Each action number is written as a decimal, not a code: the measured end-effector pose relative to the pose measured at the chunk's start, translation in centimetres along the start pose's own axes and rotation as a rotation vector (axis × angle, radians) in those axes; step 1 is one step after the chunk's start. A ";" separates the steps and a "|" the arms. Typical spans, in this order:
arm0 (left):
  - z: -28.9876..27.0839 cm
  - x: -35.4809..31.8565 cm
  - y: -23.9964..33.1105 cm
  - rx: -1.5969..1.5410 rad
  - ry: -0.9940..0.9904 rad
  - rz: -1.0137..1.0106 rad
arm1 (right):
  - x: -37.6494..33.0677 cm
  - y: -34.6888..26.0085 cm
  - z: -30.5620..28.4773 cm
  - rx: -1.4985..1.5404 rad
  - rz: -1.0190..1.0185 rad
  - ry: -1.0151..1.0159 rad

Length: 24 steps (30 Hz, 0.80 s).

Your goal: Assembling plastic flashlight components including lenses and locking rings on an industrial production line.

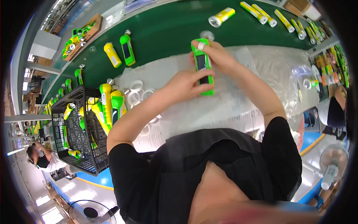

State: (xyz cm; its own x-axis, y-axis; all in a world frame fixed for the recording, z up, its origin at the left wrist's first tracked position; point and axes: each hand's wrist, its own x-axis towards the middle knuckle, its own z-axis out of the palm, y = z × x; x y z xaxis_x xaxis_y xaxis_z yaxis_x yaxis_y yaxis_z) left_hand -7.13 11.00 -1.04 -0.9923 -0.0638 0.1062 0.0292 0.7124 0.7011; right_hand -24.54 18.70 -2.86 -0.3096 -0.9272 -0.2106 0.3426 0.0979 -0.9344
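I held a green flashlight [204,67] upright in the picture with both hands, above the plastic-covered surface [261,71]. My left hand [182,86] had its grip closed around the lower body, thumb across the front near the dark panel. My right hand [216,56] closed its grip on the head end, a taped finger over the top. At nine o'clock from my hands stood a black wire crate [76,127], holding yellow and green flashlights [106,104], some standing at its rim. White rings [136,93] lay just beside it. At twelve o'clock more flashlights [119,52] lay on the green conveyor belt [167,26].
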 end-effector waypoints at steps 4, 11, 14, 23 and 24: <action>1.1 -3.0 1.2 -0.337 0.498 -0.071 | -7.9 0.8 2.1 0.177 -0.067 -0.024; 4.7 -1.3 3.1 -1.383 0.124 -0.238 | -15.3 4.1 5.5 0.146 -0.023 -0.288; 5.5 -2.1 3.5 -1.222 0.227 -0.163 | -17.3 5.1 6.0 0.083 0.000 -0.305; 6.4 -3.7 5.8 -0.164 0.220 0.513 | -19.6 6.1 5.1 -0.005 -0.121 -0.041; 6.7 -3.4 5.9 -0.164 0.214 0.516 | -19.8 6.2 5.0 0.040 -0.126 -0.005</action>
State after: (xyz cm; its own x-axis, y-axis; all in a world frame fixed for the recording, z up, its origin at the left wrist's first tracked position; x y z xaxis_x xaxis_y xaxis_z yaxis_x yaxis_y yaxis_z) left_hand -4.36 20.14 -2.02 -0.7986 0.1109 0.5916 0.5380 0.5723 0.6189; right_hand -11.86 35.81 -3.04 -0.3481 -0.9330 -0.0910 0.3368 -0.0339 -0.9410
